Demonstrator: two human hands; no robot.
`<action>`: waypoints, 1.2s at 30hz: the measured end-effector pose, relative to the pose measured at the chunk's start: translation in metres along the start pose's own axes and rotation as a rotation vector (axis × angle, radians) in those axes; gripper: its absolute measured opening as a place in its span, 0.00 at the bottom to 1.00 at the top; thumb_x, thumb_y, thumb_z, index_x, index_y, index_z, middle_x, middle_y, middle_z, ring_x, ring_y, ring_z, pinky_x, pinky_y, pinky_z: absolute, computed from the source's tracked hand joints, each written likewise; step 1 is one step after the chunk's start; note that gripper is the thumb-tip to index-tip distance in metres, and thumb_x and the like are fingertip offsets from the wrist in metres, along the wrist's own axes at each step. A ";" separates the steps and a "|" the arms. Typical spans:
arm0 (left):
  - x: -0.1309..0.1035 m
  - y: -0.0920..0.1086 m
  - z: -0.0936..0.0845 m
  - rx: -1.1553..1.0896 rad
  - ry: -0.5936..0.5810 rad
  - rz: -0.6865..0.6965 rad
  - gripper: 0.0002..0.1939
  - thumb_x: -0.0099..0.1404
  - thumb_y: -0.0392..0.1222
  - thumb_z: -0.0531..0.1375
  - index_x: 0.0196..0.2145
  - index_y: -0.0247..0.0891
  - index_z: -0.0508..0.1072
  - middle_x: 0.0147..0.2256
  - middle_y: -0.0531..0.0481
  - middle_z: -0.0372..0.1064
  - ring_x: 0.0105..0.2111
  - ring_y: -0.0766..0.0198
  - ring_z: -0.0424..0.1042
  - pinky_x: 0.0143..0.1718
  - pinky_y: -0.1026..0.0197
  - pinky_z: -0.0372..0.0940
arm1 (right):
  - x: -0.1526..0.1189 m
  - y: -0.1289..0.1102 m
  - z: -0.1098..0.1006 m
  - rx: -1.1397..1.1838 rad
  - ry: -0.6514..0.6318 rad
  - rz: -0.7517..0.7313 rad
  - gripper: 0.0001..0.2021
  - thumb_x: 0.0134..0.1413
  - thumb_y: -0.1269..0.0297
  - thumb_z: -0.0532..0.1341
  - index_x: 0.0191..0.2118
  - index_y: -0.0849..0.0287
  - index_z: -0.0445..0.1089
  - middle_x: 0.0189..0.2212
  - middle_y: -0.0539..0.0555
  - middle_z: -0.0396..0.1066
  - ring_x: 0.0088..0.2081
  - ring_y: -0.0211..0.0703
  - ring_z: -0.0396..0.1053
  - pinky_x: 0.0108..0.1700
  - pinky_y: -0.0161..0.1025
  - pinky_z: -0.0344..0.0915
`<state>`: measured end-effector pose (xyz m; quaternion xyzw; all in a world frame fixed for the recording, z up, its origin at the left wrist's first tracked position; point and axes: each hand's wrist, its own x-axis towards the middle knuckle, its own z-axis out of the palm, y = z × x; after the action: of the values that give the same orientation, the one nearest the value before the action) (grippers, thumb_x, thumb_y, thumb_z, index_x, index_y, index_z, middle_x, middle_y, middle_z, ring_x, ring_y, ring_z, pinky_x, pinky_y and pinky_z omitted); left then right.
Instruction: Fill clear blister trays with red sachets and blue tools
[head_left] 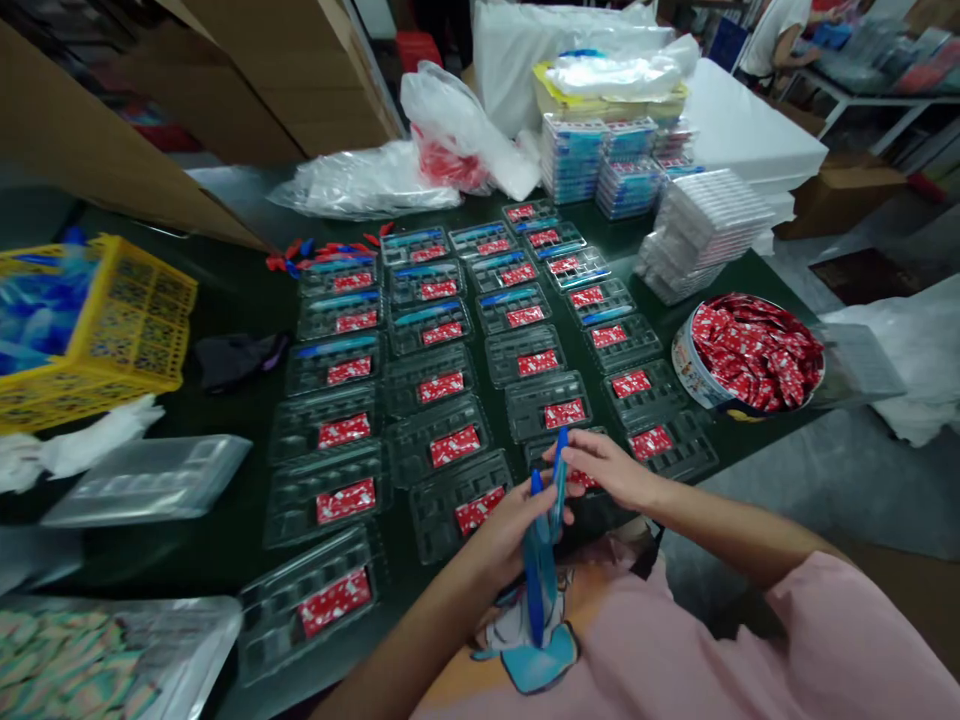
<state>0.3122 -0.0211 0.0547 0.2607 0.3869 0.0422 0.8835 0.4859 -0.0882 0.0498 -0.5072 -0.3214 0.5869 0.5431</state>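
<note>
Close to my body, my left hand (517,520) is closed around several blue pens (536,575) that hang down in front of my shirt. My right hand (600,465) pinches a blue pen (559,480) right beside them, its tip pointing up. Below and beyond both hands, clear plastic trays (442,380) lie in rows on the dark table, each with a red patterned packet (455,445). Trays in the farther rows also hold blue pens (427,312). One tray under my right hand is partly hidden.
A round tin (686,365) of red packets stands at the right, with stacked trays (705,225) behind it. At the left are a yellow basket (142,320) and a dark cloth item (236,360). Plastic bags (367,180) lie at the back; a person (776,45) is farther off.
</note>
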 end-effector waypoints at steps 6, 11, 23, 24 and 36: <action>-0.041 -0.016 -0.008 -0.043 -0.199 -0.199 0.16 0.56 0.42 0.70 0.42 0.36 0.76 0.37 0.40 0.76 0.33 0.59 0.76 0.36 0.58 0.68 | 0.013 -0.041 -0.090 -0.197 0.394 -0.237 0.18 0.61 0.47 0.55 0.48 0.53 0.66 0.36 0.53 0.72 0.37 0.43 0.71 0.40 0.40 0.68; -0.038 -0.009 -0.005 -0.006 -0.346 -0.207 0.14 0.57 0.43 0.69 0.40 0.35 0.76 0.37 0.39 0.76 0.36 0.57 0.76 0.39 0.57 0.68 | 0.056 -0.065 -0.175 -1.155 0.316 -0.404 0.15 0.62 0.61 0.55 0.50 0.60 0.71 0.44 0.60 0.72 0.47 0.48 0.68 0.53 0.45 0.63; 0.028 0.049 0.025 -0.082 -0.149 0.131 0.13 0.60 0.39 0.67 0.42 0.35 0.74 0.37 0.45 0.76 0.30 0.63 0.75 0.33 0.61 0.71 | 0.094 -0.032 -0.203 -1.601 0.020 -0.270 0.13 0.62 0.66 0.56 0.47 0.61 0.75 0.43 0.59 0.72 0.45 0.47 0.66 0.51 0.42 0.61; 0.033 0.050 0.027 -0.088 -0.138 0.137 0.13 0.60 0.39 0.67 0.42 0.36 0.74 0.37 0.45 0.76 0.31 0.63 0.75 0.34 0.61 0.71 | 0.092 -0.033 -0.201 -1.569 0.036 -0.279 0.12 0.62 0.66 0.57 0.46 0.61 0.76 0.43 0.60 0.72 0.45 0.47 0.65 0.51 0.43 0.61; 0.080 0.009 0.073 -0.117 -0.068 0.253 0.26 0.55 0.39 0.71 0.51 0.40 0.72 0.43 0.47 0.75 0.42 0.62 0.75 0.44 0.61 0.68 | 0.000 0.010 -0.055 -0.266 0.039 -0.205 0.14 0.51 0.58 0.66 0.41 0.58 0.68 0.33 0.48 0.72 0.35 0.39 0.70 0.41 0.38 0.66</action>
<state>0.4201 -0.0220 0.0476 0.2568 0.3175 0.1669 0.8975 0.5349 -0.1002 0.0250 -0.5504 -0.4358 0.4707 0.5344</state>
